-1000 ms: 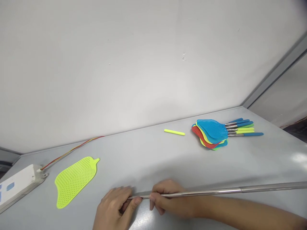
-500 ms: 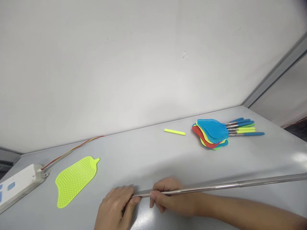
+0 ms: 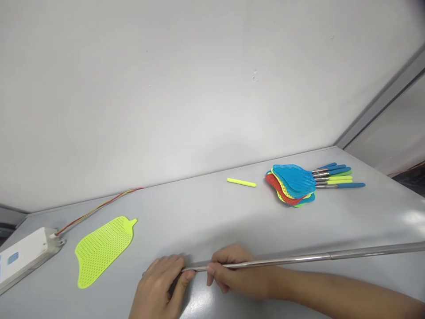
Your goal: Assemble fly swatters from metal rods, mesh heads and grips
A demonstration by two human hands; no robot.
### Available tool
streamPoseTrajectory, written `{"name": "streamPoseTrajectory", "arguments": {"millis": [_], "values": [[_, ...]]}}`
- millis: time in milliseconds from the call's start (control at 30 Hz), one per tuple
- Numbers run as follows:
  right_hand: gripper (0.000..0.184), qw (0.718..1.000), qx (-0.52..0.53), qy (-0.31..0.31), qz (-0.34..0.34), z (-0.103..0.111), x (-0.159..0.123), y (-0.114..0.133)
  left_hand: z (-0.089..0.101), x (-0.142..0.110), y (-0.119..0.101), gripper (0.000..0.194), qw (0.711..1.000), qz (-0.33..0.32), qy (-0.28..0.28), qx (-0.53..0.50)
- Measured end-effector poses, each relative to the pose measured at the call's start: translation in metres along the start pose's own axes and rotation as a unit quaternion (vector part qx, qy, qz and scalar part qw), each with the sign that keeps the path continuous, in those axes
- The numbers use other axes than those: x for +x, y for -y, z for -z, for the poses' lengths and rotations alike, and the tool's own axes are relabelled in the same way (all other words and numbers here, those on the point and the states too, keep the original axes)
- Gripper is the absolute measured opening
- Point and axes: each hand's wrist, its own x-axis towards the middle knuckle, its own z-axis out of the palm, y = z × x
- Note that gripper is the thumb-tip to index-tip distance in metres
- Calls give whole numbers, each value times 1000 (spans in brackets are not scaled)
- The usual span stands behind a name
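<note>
On the grey bench (image 3: 212,221), a yellow-green swatter head (image 3: 102,252) lies well apart from a pile of fly swatters (image 3: 292,186). The right hand (image 3: 235,277) is closed around a steel rod (image 3: 282,261), and the left hand (image 3: 159,283) pinches its bare end.

Bright, flat, cool light fills the scene, and the white wall (image 3: 199,88) ahead of the hands (image 3: 232,274) looks evenly pale; no lamp shows. A soft, diffuse shadow (image 3: 199,261) lies on the grey tabletop (image 3: 232,212) around the hands and under the steel rod (image 3: 282,261). Well to the right of the hands, a whitish patch of glare (image 3: 413,217) washes out the surface. Wide-angle distortion makes the far edges slant toward the frame's sides. A dark, out-of-focus smudge (image 3: 416,6) sits in the top right corner, far beyond the hands.
</note>
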Motion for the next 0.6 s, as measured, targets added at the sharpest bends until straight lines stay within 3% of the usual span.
{"name": "streamPoseTrajectory", "arguments": {"millis": [367,600], "values": [[32,999,28,-21,19,-2,0,-6,4,7,-1,26,999,14,20,-32],[34,999,44,-28,6,-1,1,-4,4,5,-1,24,999,41,-15,-12]]}}
